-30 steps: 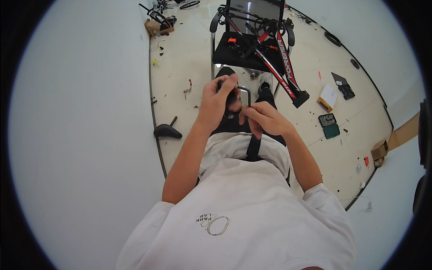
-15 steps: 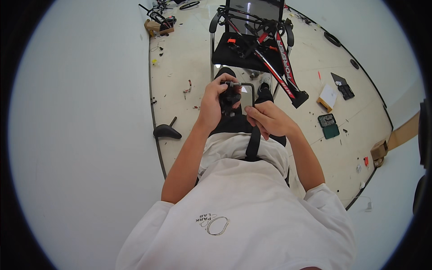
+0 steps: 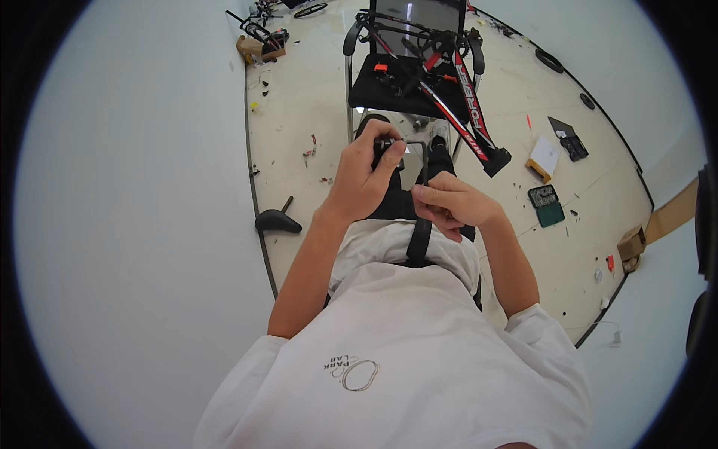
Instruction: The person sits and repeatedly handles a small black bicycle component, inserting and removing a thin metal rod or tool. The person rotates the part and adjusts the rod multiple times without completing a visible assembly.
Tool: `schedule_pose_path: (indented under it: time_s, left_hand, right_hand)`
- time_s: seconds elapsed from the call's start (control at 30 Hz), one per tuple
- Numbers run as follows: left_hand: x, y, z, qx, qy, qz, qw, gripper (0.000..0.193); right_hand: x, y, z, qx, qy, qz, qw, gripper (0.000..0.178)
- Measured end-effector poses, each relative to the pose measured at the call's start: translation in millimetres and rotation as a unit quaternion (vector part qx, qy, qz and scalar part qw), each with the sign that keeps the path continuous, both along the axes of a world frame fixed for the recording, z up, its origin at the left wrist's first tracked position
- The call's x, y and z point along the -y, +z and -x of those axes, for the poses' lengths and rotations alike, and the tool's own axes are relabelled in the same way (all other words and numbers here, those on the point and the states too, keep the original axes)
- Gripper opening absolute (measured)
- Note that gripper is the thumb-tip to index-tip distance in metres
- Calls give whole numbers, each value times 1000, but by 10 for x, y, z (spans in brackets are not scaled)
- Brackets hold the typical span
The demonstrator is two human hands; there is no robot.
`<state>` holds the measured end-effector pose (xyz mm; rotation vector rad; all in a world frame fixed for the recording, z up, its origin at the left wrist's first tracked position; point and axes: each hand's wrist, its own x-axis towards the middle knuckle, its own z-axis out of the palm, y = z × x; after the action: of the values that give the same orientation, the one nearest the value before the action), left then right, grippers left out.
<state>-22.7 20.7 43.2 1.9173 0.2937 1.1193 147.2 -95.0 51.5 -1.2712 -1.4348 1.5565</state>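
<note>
Head view. Landmark: the chair [image 3: 365, 91], bearing a bicycle frame [image 3: 476, 139]. Just on the wearer's side of the chair, the left hand [image 3: 360, 172] is closed around a black part [image 3: 383, 145], largely hidden. The right hand [image 3: 454, 202], apart from the left and farther from the chair, pinches the long arm of an L-shaped hex key [image 3: 425, 159]; its short arm runs to the left hand. Tip seating cannot be confirmed. Judgement: brace the part firmly, seat the tip fully and squarely, and apply force near the long arm's end to limit slipping.

i see the left hand [image 3: 362, 173] gripping a black part [image 3: 382, 154], the right hand [image 3: 453, 203] 1 hex key [image 3: 425, 161], a bike frame [image 3: 452, 116] beyond.
</note>
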Motion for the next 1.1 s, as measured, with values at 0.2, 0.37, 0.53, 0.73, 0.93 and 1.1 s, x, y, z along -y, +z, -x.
schedule_pose_path:
  time_s: [0.2,0.37,0.53,0.73,0.93,1.1]
  left_hand:
    - [70,57,10,-30,28,-38,998,16]
    - [-4,-29,-10,-15,38,-40,998,14]
    - [-40,-93,-18,-1,24,25,999,16]
    - [-3,-125,-70,14,-24,61,998,19]
    - [19,-98,-50,10,-136,140,981,11]
    - [55,18,-13,104,-205,225,947,12]
  right_hand:
    - [25,8,-119,-73,46,30,996,57]
    - [35,7,-52,-118,41,-5,992,60]
    - [120,29,-62,-230,98,-110,962,64]
    - [193,545,-125,-60,-26,-346,936,53]
    - [-92,722,-304,151,-174,-324,917,55]
    - [-398,155,-371,229,-167,-238,929,34]
